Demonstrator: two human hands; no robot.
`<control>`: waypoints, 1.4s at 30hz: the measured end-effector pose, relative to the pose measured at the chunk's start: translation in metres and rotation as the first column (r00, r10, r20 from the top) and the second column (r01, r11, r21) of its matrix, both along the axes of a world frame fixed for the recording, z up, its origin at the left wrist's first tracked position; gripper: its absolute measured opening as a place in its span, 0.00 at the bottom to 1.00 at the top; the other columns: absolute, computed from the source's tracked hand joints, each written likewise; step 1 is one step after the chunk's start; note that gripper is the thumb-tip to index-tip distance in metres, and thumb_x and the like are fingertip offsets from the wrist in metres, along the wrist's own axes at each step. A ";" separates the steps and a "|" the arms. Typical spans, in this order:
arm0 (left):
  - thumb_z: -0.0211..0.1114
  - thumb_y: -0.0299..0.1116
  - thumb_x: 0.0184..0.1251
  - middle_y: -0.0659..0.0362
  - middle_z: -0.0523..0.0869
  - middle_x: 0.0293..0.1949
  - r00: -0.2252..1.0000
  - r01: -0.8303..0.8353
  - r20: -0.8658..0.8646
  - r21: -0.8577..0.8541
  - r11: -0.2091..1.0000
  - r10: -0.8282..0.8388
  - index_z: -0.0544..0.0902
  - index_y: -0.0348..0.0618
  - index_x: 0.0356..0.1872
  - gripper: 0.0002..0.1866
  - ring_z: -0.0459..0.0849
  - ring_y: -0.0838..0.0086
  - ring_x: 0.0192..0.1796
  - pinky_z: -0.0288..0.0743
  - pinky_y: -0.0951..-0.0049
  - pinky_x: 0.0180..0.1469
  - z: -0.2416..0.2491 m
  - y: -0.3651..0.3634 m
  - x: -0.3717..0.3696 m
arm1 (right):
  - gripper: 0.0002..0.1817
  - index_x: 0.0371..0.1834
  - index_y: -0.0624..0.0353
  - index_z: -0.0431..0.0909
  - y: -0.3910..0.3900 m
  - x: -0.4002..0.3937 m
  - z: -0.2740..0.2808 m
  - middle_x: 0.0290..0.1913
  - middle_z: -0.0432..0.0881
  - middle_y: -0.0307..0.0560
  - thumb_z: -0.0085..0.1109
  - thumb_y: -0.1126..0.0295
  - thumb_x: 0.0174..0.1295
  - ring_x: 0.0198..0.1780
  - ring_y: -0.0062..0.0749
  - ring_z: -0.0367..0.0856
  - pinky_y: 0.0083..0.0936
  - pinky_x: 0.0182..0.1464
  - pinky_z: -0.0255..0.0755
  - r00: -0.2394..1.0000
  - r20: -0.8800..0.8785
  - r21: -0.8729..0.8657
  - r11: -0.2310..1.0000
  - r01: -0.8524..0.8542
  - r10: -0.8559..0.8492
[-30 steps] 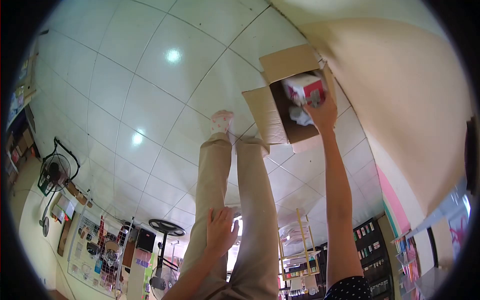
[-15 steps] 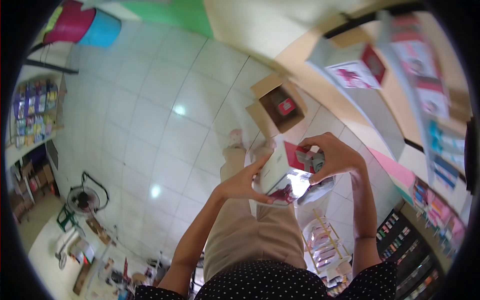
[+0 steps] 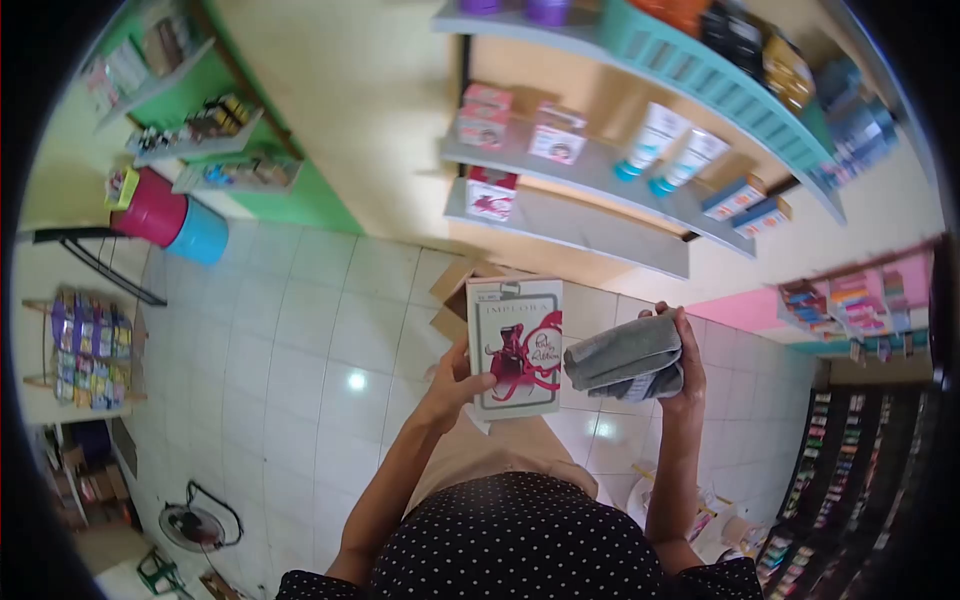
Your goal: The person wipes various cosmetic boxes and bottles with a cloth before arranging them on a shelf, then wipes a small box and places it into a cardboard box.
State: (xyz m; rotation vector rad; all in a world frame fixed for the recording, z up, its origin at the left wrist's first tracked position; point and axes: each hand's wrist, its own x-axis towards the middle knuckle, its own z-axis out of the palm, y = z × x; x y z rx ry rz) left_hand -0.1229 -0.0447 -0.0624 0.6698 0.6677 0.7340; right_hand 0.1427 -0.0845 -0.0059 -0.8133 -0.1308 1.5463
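Observation:
My left hand [image 3: 449,392] grips a white box [image 3: 517,395] by its left side, thumb across the front. The box faces me, with "IMPLORA" at the top and a dark red bottle and ribbon printed on it. To its right, my right hand [image 3: 684,368] is closed around a folded grey cloth [image 3: 625,356]. Cloth and box are close together but apart. Partly hidden behind the white box is an open cardboard carton [image 3: 452,320] on the floor.
Wall shelves [image 3: 600,235] stand ahead, carrying small pink boxes [image 3: 557,133], white-and-teal tubes [image 3: 655,140], blue boxes and a red-and-white box [image 3: 491,193]. A teal basket [image 3: 700,80] sits higher up. At lower left is a fan [image 3: 192,527]; a dark display rack [image 3: 850,460] stands right.
My view has lifted toward the shelves. My right hand has come off the box and now holds the grey cloth away from it. The box has turned to face me in my left hand.

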 end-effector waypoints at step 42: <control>0.62 0.41 0.42 0.56 0.69 0.48 0.980 0.195 -0.064 0.193 0.962 -0.186 0.57 0.41 0.56 0.38 0.69 0.73 0.50 0.65 0.73 0.50 0.054 -0.039 0.130 | 0.16 0.49 0.62 0.67 -0.050 0.032 -0.029 0.45 0.74 0.48 0.36 0.69 0.59 0.44 0.31 0.75 0.26 0.47 0.70 0.974 -0.143 0.360 0.907 0.217 -0.176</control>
